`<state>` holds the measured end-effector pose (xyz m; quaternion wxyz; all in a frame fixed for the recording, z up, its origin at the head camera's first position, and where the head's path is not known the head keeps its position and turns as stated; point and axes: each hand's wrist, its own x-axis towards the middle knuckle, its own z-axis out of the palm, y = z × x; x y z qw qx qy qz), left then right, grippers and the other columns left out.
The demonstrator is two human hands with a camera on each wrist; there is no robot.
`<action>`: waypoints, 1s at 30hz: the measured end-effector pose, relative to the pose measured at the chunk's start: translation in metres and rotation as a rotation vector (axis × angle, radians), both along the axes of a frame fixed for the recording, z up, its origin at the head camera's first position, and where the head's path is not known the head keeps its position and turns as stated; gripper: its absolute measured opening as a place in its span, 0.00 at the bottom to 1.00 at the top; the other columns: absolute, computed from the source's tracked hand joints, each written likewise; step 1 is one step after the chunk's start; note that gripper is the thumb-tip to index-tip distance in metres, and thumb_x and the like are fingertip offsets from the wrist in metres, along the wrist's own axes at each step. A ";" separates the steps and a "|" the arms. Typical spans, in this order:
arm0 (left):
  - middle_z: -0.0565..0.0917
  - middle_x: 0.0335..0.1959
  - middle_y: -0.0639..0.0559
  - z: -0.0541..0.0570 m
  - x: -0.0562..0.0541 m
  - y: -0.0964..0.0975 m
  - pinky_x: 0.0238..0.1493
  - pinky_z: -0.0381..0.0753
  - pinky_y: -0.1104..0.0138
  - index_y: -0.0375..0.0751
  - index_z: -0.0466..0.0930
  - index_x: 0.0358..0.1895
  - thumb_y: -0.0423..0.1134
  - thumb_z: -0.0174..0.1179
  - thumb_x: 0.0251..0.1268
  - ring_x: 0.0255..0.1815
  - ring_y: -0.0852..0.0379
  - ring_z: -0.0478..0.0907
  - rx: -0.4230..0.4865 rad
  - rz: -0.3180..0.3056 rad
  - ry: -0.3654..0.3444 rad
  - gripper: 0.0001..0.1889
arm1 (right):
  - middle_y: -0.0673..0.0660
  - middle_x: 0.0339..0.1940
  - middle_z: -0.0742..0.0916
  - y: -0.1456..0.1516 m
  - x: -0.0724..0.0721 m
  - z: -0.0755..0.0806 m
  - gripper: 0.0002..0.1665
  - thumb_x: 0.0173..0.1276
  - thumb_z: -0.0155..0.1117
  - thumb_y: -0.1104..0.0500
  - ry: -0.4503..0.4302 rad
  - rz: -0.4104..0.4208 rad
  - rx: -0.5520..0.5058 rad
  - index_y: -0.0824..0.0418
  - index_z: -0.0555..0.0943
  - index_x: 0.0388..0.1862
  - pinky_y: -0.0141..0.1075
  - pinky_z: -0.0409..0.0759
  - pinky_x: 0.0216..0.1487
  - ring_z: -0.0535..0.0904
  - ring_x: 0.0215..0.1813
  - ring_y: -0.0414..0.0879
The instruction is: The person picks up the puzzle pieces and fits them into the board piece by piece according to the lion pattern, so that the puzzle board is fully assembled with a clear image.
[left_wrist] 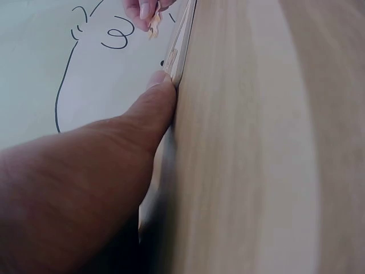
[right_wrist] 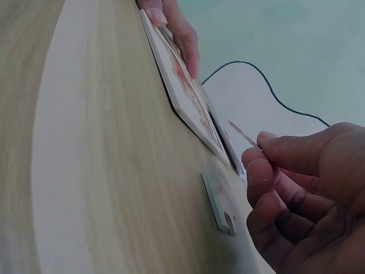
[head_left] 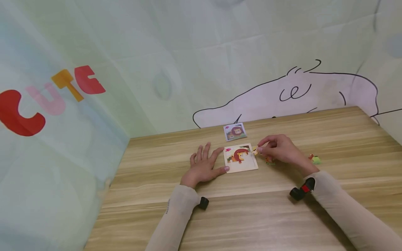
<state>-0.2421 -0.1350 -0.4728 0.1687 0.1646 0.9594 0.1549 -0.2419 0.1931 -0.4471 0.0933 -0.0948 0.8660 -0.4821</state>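
A square puzzle board with a partly filled lion picture lies on the table. My left hand rests at its left side with fingers spread; the thumb touches the lower left corner and the index fingertip reaches the upper left. Between thumb and fingers my right hand pinches a small puzzle piece by the board's right edge. The right wrist view shows this piece edge-on, held above the table. Beneath the right hand lies a loose puzzle piece, partly hidden in the head view.
Behind the board lies a card with a whole lion picture. Another loose piece, green and red, is to the right of my right hand. The wooden table meets a printed cloth backdrop along its back edge.
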 end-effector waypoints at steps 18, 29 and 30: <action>0.28 0.92 0.45 0.001 -0.001 0.000 0.85 0.31 0.31 0.73 0.44 0.88 0.74 0.53 0.75 0.91 0.34 0.23 -0.008 0.006 -0.003 0.45 | 0.52 0.23 0.85 -0.036 -0.005 0.000 0.12 0.75 0.72 0.57 -0.047 0.021 0.020 0.63 0.88 0.52 0.33 0.74 0.25 0.78 0.25 0.43; 0.29 0.92 0.45 0.002 0.001 0.001 0.85 0.31 0.30 0.72 0.44 0.88 0.74 0.53 0.75 0.91 0.33 0.23 0.003 0.003 -0.001 0.45 | 0.51 0.20 0.84 -0.044 -0.005 -0.003 0.12 0.74 0.73 0.57 0.039 0.026 0.115 0.63 0.90 0.49 0.34 0.71 0.23 0.75 0.22 0.42; 0.29 0.92 0.45 0.002 0.001 0.001 0.85 0.31 0.30 0.73 0.44 0.88 0.74 0.53 0.75 0.91 0.33 0.23 0.004 0.003 0.000 0.45 | 0.51 0.20 0.84 -0.044 -0.005 -0.002 0.12 0.73 0.74 0.57 0.043 0.026 0.128 0.63 0.90 0.49 0.34 0.71 0.23 0.75 0.22 0.42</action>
